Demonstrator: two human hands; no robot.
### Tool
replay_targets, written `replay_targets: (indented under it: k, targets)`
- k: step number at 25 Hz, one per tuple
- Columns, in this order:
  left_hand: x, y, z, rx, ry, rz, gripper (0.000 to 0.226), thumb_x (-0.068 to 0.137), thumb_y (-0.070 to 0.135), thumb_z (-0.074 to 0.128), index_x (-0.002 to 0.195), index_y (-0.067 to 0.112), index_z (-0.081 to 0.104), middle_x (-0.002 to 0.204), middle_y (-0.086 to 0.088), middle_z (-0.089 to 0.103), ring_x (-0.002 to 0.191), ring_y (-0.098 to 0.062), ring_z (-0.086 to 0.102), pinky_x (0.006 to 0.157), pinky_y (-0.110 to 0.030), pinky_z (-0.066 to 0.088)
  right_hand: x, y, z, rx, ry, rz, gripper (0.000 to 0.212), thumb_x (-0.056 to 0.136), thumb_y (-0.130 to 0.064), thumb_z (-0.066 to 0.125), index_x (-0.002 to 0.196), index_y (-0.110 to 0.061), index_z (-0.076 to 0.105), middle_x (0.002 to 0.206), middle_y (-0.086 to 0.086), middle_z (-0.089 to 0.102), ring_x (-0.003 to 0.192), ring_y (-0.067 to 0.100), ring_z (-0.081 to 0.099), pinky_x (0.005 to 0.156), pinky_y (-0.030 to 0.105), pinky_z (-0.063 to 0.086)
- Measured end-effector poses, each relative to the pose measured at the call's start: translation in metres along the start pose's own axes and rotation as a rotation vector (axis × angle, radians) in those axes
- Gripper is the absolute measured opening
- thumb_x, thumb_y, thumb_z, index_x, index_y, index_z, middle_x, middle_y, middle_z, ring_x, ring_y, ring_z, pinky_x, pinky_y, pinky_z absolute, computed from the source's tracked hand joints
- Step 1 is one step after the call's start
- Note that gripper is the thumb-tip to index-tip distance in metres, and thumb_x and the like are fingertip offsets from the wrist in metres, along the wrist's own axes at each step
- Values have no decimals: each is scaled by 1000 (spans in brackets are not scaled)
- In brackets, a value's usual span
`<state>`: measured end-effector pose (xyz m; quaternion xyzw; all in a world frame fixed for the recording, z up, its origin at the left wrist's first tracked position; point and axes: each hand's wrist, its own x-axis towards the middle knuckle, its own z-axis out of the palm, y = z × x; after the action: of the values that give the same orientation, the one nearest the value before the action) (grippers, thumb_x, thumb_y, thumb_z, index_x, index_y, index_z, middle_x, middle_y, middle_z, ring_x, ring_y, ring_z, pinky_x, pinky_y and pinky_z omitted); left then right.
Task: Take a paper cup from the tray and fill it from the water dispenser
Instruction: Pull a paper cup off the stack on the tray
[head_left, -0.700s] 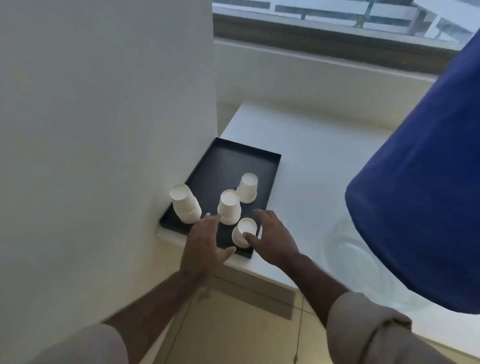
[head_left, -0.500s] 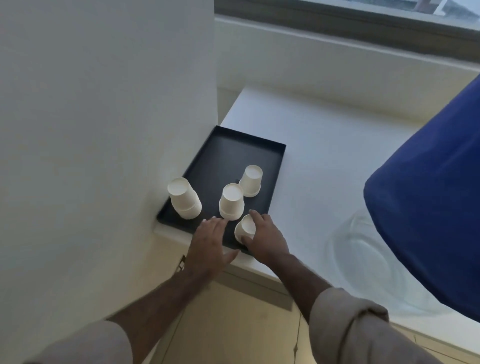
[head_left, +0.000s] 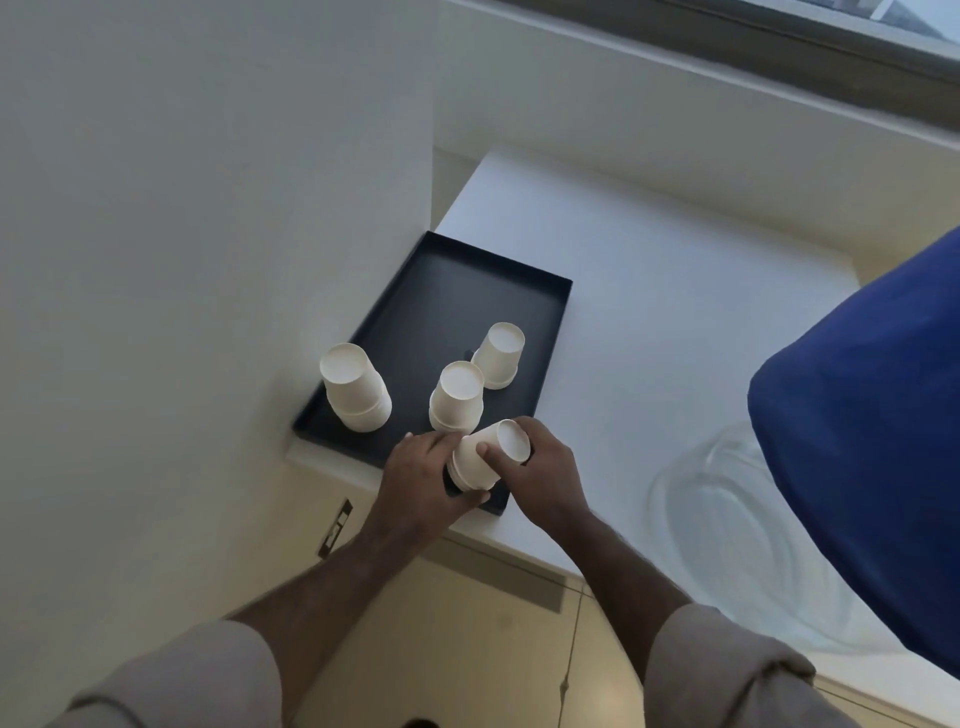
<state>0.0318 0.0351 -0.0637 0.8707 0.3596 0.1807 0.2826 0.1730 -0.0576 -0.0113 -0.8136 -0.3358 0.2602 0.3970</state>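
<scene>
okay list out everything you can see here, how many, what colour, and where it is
tray: one, black, on the white counter against the wall.
cup stacks standing upside down: three, white, on the tray; one at the left rim, one mid-tray, one toward the right rim.
tilted cup stack: one, white, at the tray's near edge, held between both hands.
counter: one, white, under the window ledge.
water bottle: one, blue, large, at the right edge of view.
clear rounded plastic piece: one, transparent, on the counter beside the bottle.
wall: one, white, left.
left hand: one, at the tilted stack's base.
right hand: one, grip closed around the tilted stack.
sleeves: two, beige, rolled up.
</scene>
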Motion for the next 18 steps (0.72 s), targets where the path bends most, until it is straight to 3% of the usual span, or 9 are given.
replay_targets:
  k: [10, 15, 18]
  targets:
    - [2, -2, 6, -13, 5, -54, 71, 55, 51, 88, 116, 20, 70, 109, 0, 74, 102, -26, 67, 103, -55, 46, -6, -5, 0, -67, 54, -61, 36, 74, -52, 72, 99, -32, 56, 91, -16, 63, 84, 2, 58, 66, 20, 47]
    - [0, -4, 9, 28, -19, -131, 68, 54, 52, 88, 113, 21, 73, 105, -2, 72, 106, -27, 65, 110, -56, 40, -8, -14, -7, -95, 108, -93, 39, 75, -53, 69, 103, -31, 55, 93, -15, 62, 85, 9, 59, 69, 25, 50]
    - [2, -1, 12, 37, -27, -171, 62, 60, 50, 86, 112, 19, 72, 106, -6, 70, 109, -29, 62, 111, -53, 39, -12, -18, -18, -85, 181, -108, 40, 76, -52, 69, 106, -30, 54, 93, -14, 61, 85, 10, 59, 65, 20, 45]
